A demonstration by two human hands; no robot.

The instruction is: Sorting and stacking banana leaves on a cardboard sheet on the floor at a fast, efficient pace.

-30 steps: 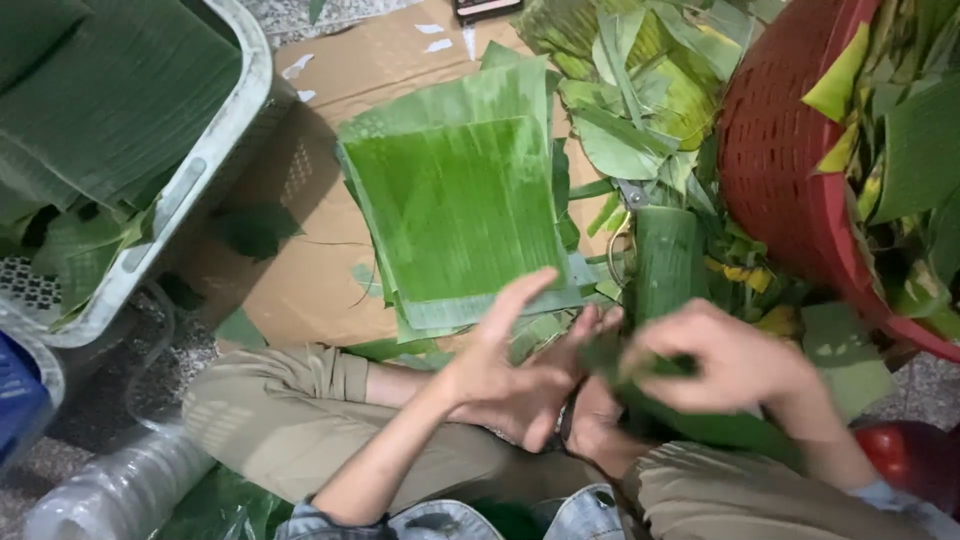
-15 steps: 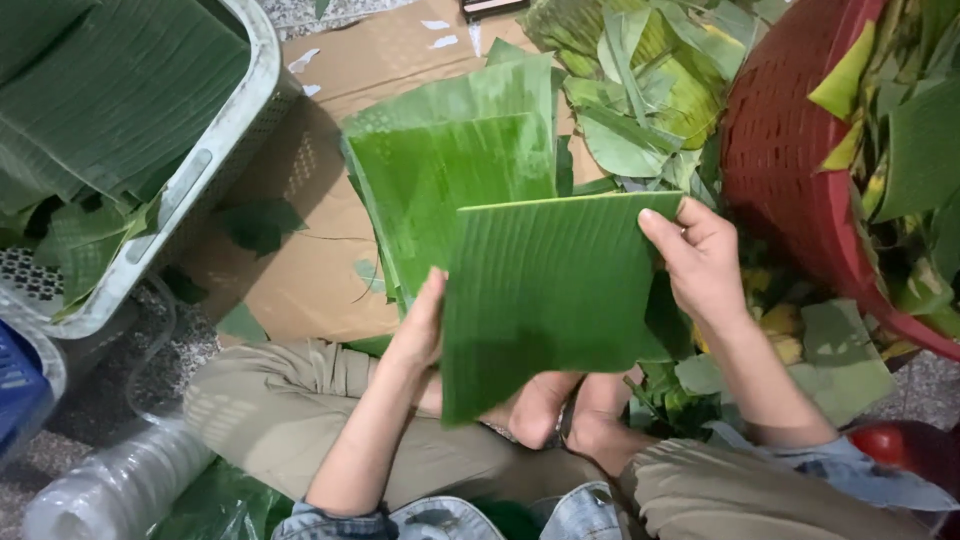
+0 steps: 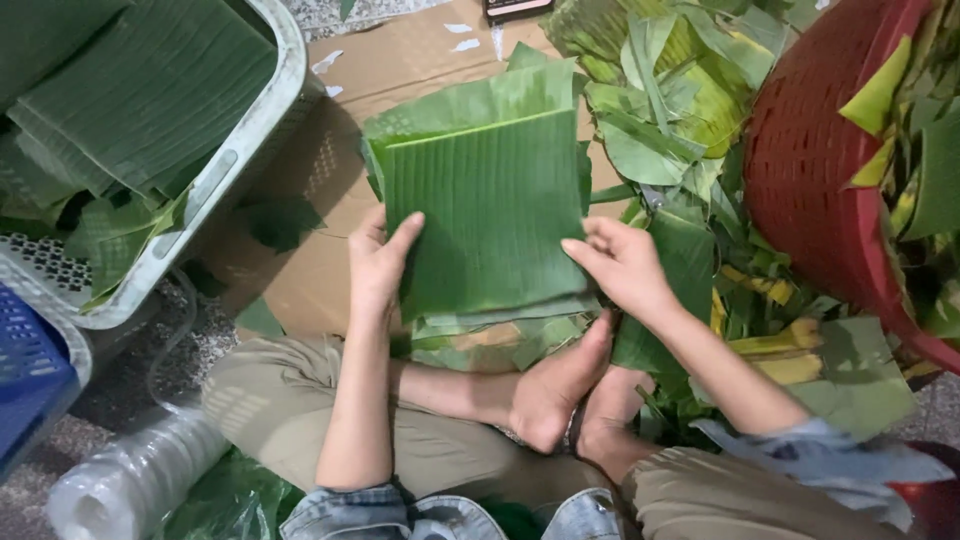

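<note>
Person seated cross-legged on the floor, bare feet (image 3: 570,395) tucked under the work. Left hand (image 3: 382,262) lies flat along the left edge of a square-cut banana leaf sheet (image 3: 490,210), fingers extended and pressed together, thumb on top of the sheet. Right hand (image 3: 622,262) rests at the sheet's right edge, fingers loosely curled, tips touching the leaf; whether it pinches the edge cannot be told.

The sheet lies on top of a stack of similar cut leaves (image 3: 480,325), which sits on brown flattened cardboard (image 3: 330,160) just ahead of the knees.

Left: a pale grey plastic crate (image 3: 245,150) holding large dark green leaves, tilted toward the person. Beside it, lower left, a blue perforated basket (image 3: 30,370) and a roll of clear plastic film (image 3: 130,485).

Right: a red perforated basket (image 3: 810,170), filled with green and yellowed leaf trimmings. Between it and the stack, a loose heap of leaf scraps (image 3: 670,110). Small white paper bits (image 3: 465,40) on the cardboard near the top.
</note>
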